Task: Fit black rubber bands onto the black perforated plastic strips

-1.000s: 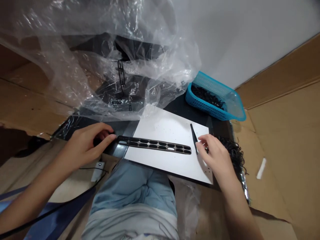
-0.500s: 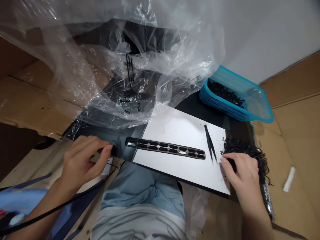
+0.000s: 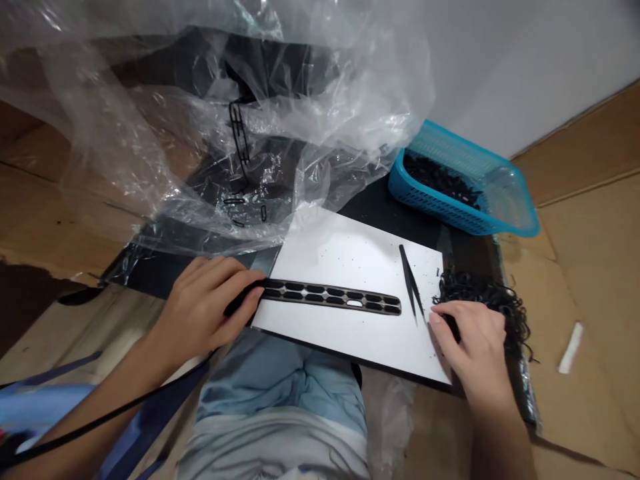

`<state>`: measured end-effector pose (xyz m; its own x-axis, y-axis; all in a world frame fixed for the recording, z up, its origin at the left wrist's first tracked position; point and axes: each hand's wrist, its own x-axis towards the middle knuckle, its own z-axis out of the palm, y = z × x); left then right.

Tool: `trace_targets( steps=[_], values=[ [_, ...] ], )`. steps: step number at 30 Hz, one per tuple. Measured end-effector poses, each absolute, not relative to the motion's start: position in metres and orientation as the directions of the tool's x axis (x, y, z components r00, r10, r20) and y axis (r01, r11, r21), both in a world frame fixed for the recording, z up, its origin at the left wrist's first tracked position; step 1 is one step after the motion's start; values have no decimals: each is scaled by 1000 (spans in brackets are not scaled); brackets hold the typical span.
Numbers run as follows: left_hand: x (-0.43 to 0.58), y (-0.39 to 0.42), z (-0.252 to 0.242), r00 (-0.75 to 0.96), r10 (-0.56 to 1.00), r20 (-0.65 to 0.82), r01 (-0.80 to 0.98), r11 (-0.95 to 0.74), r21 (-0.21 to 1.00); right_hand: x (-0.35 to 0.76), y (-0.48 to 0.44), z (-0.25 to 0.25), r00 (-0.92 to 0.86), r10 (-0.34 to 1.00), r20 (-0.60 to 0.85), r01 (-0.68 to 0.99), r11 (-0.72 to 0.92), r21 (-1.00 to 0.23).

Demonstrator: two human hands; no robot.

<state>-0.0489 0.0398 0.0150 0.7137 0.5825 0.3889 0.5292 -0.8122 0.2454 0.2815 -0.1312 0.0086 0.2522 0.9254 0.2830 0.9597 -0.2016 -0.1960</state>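
A long black slotted strip (image 3: pixel 330 297), with two rows of oblong openings, lies across a white sheet (image 3: pixel 345 247). Its left end is between the thumb and fingers of my left hand (image 3: pixel 215 297). One slot near the right end shows the white beneath. My right hand (image 3: pixel 473 330) rests at the sheet's right edge, thumb and forefinger pinched together; what they hold, if anything, is too small to make out. Just behind this hand is a heap of thin black rubber-like loops (image 3: pixel 480 293). Black tweezers (image 3: pixel 411 283) lie on the sheet between the strip and my right hand.
A blue plastic basket (image 3: pixel 465 213) holding small black pieces stands at the back right. Crumpled clear plastic (image 3: pixel 165 160) covers the back left, with several black loops among it. Cardboard (image 3: pixel 595 267) lies at the right. A dark cord (image 3: pixel 125 407) crosses my left forearm.
My left hand has moved right and taken hold of the strip's left end. My right hand stays beside the loops. The whole view has shifted slightly.
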Motion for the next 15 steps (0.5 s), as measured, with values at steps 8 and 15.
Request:
trace_targets(
  steps=[8,15],
  values=[
    [-39,49,25,781,547,302,475,-833,282,190,-69,37,-91,956,277,864,215,-456],
    [-15,50,40,859,491,143,482,-871,94,155,-12,42,-170,981,-97,945,135,-299]
  ],
)
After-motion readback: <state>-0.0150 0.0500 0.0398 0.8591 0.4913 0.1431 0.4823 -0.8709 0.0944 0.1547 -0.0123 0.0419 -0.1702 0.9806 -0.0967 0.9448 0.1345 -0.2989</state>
